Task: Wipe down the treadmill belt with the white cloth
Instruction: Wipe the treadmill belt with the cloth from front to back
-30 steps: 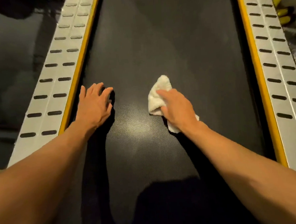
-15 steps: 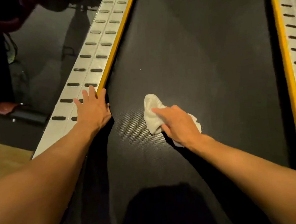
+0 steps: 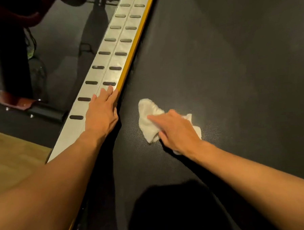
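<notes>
From my end, the white cloth (image 3: 149, 120) is a small crumpled wad, creased and bunched. It lies on the dark textured treadmill belt (image 3: 215, 67), just right of the yellow edge strip (image 3: 135, 45). My right hand (image 3: 176, 131) covers its near half, index finger stretched flat across it, the other fingers curled round a fold, cloth poking out either side. My left hand (image 3: 101, 114) rests flat on the silver slotted side rail (image 3: 109, 52) along that strip, fingers straight and released.

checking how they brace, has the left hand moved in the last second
Yes: the left hand moved leftward, off the treadmill belt and over the yellow strip, onto the silver side rail.
</notes>
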Demonstrator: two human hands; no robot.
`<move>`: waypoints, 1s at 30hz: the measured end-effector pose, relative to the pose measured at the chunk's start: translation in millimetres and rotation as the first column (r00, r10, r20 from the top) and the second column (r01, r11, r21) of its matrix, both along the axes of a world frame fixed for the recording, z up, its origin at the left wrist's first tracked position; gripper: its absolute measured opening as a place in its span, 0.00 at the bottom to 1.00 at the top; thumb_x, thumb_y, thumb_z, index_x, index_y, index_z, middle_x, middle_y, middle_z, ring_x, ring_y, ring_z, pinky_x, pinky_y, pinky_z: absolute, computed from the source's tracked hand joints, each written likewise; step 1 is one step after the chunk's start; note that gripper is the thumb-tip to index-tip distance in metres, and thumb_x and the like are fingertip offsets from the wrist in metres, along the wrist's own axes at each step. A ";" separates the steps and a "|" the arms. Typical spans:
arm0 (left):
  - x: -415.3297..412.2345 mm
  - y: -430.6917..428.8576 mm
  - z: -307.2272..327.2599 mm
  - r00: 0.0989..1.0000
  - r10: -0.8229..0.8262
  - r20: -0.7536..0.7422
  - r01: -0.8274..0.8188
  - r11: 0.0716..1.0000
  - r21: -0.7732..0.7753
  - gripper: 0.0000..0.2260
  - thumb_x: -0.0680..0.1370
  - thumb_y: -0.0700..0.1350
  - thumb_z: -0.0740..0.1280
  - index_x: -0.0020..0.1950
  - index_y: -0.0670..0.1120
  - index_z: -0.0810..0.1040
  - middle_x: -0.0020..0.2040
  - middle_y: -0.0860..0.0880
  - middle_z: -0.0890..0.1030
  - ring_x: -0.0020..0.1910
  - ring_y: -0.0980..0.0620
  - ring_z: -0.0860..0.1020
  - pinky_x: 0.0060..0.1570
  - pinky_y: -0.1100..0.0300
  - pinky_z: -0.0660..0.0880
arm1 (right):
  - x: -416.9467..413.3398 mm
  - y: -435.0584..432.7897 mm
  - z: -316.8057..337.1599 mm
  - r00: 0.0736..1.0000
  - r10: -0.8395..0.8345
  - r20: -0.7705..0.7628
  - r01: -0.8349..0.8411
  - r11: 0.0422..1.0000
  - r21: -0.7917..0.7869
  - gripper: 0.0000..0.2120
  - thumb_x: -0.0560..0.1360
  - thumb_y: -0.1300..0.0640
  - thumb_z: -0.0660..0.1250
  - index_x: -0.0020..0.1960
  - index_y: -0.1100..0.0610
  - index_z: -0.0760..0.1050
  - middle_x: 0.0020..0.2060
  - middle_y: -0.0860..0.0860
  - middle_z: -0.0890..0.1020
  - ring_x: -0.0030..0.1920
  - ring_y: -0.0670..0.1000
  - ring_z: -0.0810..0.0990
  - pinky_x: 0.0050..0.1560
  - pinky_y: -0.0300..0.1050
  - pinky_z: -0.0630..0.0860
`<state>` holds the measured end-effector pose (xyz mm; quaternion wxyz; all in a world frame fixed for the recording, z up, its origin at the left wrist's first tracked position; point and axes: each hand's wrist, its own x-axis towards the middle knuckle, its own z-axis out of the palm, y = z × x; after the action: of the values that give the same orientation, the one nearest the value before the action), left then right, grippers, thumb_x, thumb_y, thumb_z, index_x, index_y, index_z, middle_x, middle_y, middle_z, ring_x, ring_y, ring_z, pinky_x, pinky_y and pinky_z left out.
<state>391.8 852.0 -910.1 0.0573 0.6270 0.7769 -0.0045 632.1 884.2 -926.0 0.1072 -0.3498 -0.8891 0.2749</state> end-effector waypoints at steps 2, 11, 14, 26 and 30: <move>-6.9 -2.8 -5.4 1.000 -0.030 0.003 0.030 0.999 0.037 0.24 0.79 0.41 0.62 0.76 0.46 0.63 0.73 0.44 0.66 0.69 0.43 0.67 0.70 0.46 0.62 | 1.7 -11.2 6.1 0.998 0.043 -0.050 -0.041 0.999 0.030 0.24 0.73 0.60 0.66 0.67 0.48 0.70 0.53 0.47 0.80 0.47 0.51 0.70 0.42 0.52 0.75; -11.3 -6.6 -14.8 1.000 -0.027 -0.005 0.027 0.995 0.093 0.23 0.80 0.44 0.60 0.75 0.48 0.64 0.75 0.46 0.65 0.74 0.45 0.62 0.69 0.49 0.58 | -42.1 48.6 -2.8 0.978 -0.211 -0.007 0.210 0.974 0.078 0.19 0.73 0.58 0.62 0.63 0.48 0.71 0.51 0.53 0.78 0.48 0.56 0.71 0.41 0.53 0.75; -11.8 -7.0 -17.4 1.000 -0.013 0.007 0.012 0.995 0.095 0.22 0.81 0.45 0.59 0.75 0.48 0.64 0.75 0.46 0.65 0.74 0.45 0.62 0.70 0.49 0.57 | -35.5 6.6 -9.1 0.996 0.013 -0.089 -0.006 0.997 0.076 0.21 0.73 0.59 0.63 0.66 0.50 0.71 0.53 0.48 0.79 0.47 0.50 0.70 0.39 0.49 0.75; -12.8 -7.0 -18.4 1.000 -0.010 0.023 0.007 0.992 0.129 0.21 0.82 0.46 0.58 0.75 0.49 0.64 0.75 0.48 0.65 0.74 0.47 0.61 0.71 0.51 0.55 | -47.8 36.7 -10.1 0.997 -0.069 -0.038 0.074 0.984 0.164 0.21 0.72 0.60 0.66 0.64 0.52 0.72 0.52 0.51 0.79 0.48 0.56 0.71 0.38 0.55 0.76; -12.1 -6.6 -20.8 1.000 0.003 0.015 -0.005 0.994 0.105 0.21 0.83 0.47 0.56 0.76 0.50 0.62 0.76 0.48 0.63 0.76 0.47 0.59 0.72 0.51 0.53 | -36.8 9.2 -8.1 0.964 0.261 -0.046 -0.246 0.945 0.217 0.23 0.70 0.58 0.68 0.65 0.51 0.74 0.54 0.47 0.80 0.47 0.54 0.73 0.32 0.47 0.72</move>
<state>379.6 845.4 -930.9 0.0298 0.6276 0.7769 0.0412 595.3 893.4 -934.1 0.1401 -0.2088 -0.9461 0.2040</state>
